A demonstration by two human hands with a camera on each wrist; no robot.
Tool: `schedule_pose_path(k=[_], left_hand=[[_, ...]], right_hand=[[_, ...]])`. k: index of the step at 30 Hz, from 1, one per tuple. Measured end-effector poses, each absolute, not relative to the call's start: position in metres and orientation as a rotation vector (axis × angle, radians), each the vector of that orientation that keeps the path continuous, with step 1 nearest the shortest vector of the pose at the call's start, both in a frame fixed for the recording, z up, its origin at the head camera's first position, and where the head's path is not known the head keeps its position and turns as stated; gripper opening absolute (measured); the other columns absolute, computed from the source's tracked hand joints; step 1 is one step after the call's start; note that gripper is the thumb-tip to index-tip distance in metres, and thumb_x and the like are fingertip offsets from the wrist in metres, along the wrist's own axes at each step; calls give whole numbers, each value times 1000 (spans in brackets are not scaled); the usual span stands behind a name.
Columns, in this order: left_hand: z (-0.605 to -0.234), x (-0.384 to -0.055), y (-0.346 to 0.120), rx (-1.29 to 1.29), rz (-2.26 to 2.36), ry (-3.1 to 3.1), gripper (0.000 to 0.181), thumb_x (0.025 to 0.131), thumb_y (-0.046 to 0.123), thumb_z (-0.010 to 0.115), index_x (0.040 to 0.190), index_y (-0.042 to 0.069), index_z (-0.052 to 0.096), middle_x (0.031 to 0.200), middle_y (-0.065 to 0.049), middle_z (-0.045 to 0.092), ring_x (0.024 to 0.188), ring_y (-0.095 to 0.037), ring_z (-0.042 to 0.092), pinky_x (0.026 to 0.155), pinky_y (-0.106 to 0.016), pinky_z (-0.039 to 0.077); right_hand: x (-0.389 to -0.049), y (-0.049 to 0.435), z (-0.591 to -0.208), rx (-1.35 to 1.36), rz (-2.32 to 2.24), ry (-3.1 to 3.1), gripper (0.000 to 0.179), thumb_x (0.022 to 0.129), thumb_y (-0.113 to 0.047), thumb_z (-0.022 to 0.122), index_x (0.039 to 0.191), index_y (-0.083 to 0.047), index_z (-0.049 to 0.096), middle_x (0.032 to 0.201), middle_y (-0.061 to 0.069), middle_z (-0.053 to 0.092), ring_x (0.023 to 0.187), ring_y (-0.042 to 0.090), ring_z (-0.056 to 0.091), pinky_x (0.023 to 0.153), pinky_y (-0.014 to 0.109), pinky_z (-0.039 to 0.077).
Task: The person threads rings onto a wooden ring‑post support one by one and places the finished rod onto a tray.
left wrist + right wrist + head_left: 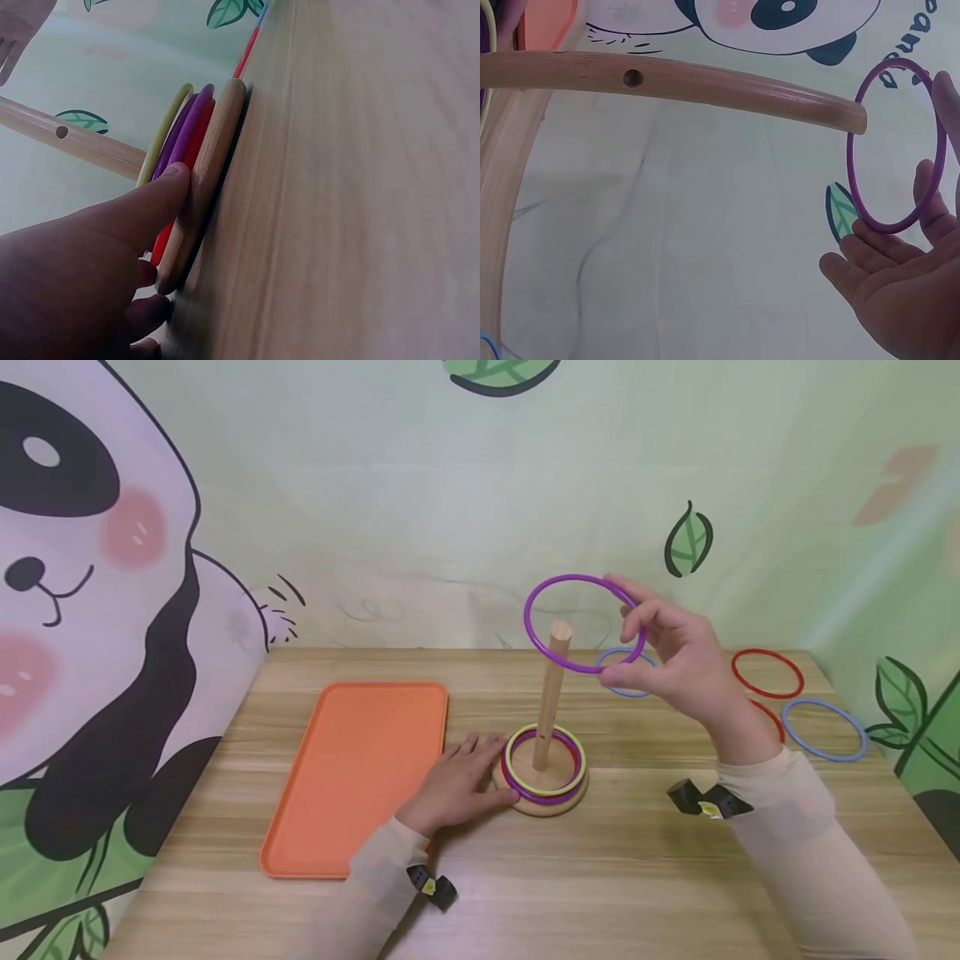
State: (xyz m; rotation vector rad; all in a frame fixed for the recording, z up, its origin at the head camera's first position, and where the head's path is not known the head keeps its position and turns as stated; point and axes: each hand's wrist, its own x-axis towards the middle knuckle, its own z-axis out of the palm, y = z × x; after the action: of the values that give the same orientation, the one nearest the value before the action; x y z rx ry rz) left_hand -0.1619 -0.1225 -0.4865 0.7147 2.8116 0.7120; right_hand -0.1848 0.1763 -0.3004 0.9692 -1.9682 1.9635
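A purple ring [527, 614] is pinched between the thumb and fingers of my right hand [678, 656], raised at the top of the wooden post [551, 697]. In the right wrist view the tip of the post [855, 118] overlaps the purple ring's near edge [850, 165]. Round the foot of the post lie a yellow ring [547, 726], purple rings [199, 112] and a red ring [162, 244], stacked on the round wooden base [550, 811]. My left hand [457, 785] rests at the base's left side, fingers extended, thumb touching the stacked rings' edge.
An orange tray [360, 777] lies to the left of the stand. At the table's back right are a blue ring [825, 755], a red ring [767, 652] and another red ring [776, 718], partly behind my right wrist. Another blue ring [626, 693] lies behind the right hand.
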Motion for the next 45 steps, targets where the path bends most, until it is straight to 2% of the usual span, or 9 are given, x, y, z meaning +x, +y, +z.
schedule_pose_path(k=[7, 23, 28, 34, 45], left_hand=[[-488, -161, -123, 712, 713, 2815, 89, 96, 62, 67, 167, 18, 34, 169, -10, 37, 159, -40, 22, 129, -57, 17], [-489, -163, -123, 725, 716, 2818, 90, 96, 62, 67, 167, 18, 35, 169, -11, 37, 159, -41, 22, 129, -57, 17], [-491, -164, -123, 727, 722, 2819, 90, 96, 62, 67, 167, 18, 34, 168, -11, 37, 159, -41, 22, 129, -57, 18], [-490, -163, -123, 726, 725, 2820, 89, 96, 62, 67, 167, 19, 35, 168, -11, 37, 159, -41, 22, 129, -57, 17], [-493, -164, -124, 719, 718, 2820, 91, 96, 64, 66, 167, 18, 33, 169, -10, 35, 159, -40, 21, 129, -57, 16]], right_hand=[[-185, 173, -303, 974, 1962, -1990, 36, 70, 24, 83, 85, 4, 57, 157, 20, 52, 153, 29, 39, 125, 34, 32], [-184, 169, -314, 941, 1887, -2104, 35, 71, 21, 83, 80, 2, 56, 161, 24, 46, 155, 33, 36, 128, 53, 23], [-184, 168, -318, 942, 1866, -2129, 36, 71, 17, 88, 79, 0, 57, 161, 22, 46, 155, 34, 35, 129, 53, 23], [-186, 167, -324, 965, 1859, -2116, 37, 70, 15, 90, 78, -1, 58, 159, 23, 48, 155, 33, 36, 129, 46, 25], [-184, 168, -334, 950, 1847, -2168, 37, 71, 10, 93, 79, -3, 59, 160, 20, 49, 155, 32, 36, 128, 50, 25]])
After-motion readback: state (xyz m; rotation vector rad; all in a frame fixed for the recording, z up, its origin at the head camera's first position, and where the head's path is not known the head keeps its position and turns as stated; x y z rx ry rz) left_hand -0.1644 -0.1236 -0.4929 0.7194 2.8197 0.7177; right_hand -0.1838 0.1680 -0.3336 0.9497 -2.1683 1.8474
